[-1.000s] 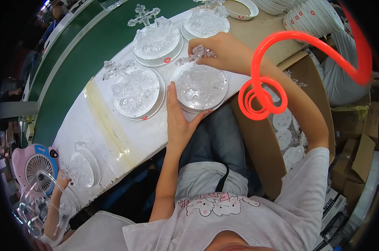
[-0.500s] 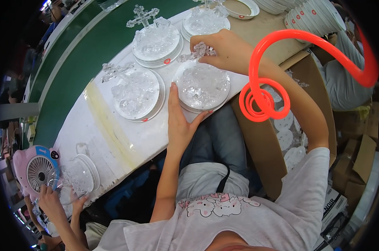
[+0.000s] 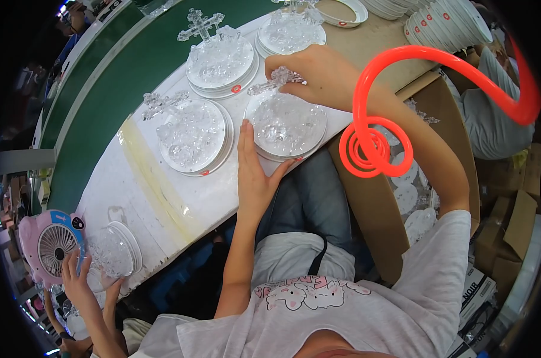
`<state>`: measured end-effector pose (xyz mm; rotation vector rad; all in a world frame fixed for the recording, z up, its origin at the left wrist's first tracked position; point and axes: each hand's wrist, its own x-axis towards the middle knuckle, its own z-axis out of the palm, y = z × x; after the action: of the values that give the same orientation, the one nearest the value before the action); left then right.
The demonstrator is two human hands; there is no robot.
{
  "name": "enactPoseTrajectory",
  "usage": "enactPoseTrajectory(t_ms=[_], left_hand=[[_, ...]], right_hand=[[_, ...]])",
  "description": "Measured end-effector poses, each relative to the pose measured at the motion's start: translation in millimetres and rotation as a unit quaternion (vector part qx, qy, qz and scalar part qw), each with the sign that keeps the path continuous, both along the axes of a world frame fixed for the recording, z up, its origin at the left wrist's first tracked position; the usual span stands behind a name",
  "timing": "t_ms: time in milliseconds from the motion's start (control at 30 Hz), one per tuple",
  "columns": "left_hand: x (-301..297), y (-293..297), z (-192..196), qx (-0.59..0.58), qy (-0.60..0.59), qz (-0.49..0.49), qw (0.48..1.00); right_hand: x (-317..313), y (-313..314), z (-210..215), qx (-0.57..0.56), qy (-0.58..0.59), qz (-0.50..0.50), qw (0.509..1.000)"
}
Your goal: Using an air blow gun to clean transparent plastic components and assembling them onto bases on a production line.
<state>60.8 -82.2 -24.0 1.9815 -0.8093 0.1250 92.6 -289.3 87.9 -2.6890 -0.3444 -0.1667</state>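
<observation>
A clear faceted dome on a round white base (image 3: 287, 126) sits at the near edge of the white table (image 3: 145, 197). My left hand (image 3: 254, 173) lies flat against its near left side, fingers together. My right hand (image 3: 311, 74) holds a clear plastic cross (image 3: 276, 79) over the far rim of the dome. Two like domes stand beside it: one to the left (image 3: 190, 136) with a cross lying at its far side, one further back (image 3: 221, 59) with an upright cross (image 3: 200, 24).
A green belt (image 3: 112, 77) runs along the table's far side. An orange coiled hose (image 3: 375, 128) hangs over a cardboard box (image 3: 384, 209) of clear parts at my right. White rings are stacked far right (image 3: 443, 24). Another person's hands (image 3: 82, 280) hold a dome by a pink fan (image 3: 50, 244).
My right hand has shifted the cross slightly over the dome's far rim. At lower left the other person's hands have come in and taken hold of the dome by the fan.
</observation>
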Motion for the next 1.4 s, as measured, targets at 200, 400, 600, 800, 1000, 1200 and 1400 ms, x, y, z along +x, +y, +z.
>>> enactPoseTrajectory(t_ms=[200, 400, 600, 800, 1000, 1200, 1400], left_hand=[[-0.3, -0.3, 4.9, 0.006, -0.003, -0.005, 1.0], [-1.8, 0.0, 2.4, -0.003, 0.016, 0.003, 1.0], [-0.7, 0.3, 0.0, 0.006, -0.011, -0.003, 1.0], [-3.5, 1.7, -2.7, 0.018, -0.048, 0.007, 0.999], [-3.2, 2.2, -2.1, -0.005, -0.009, 0.013, 1.0], [-4.2, 1.5, -0.5, 0.022, -0.016, 0.01, 1.0], [-6.3, 4.8, -9.7, -0.033, -0.054, 0.023, 0.998]], right_hand=[[0.0, 0.1, 3.1, 0.002, -0.017, 0.015, 1.0], [0.0, 0.8, 3.9, -0.005, 0.009, 0.001, 1.0], [5.1, -4.8, 2.7, -0.01, 0.019, 0.049, 0.999], [1.0, -1.3, -3.7, -0.02, -0.031, 0.014, 0.999], [2.4, -0.2, 1.4, 0.003, 0.013, 0.001, 1.0], [4.8, -3.3, 4.8, -0.004, 0.014, 0.008, 1.0], [4.7, -2.8, -3.5, -0.001, -0.043, -0.002, 0.999]])
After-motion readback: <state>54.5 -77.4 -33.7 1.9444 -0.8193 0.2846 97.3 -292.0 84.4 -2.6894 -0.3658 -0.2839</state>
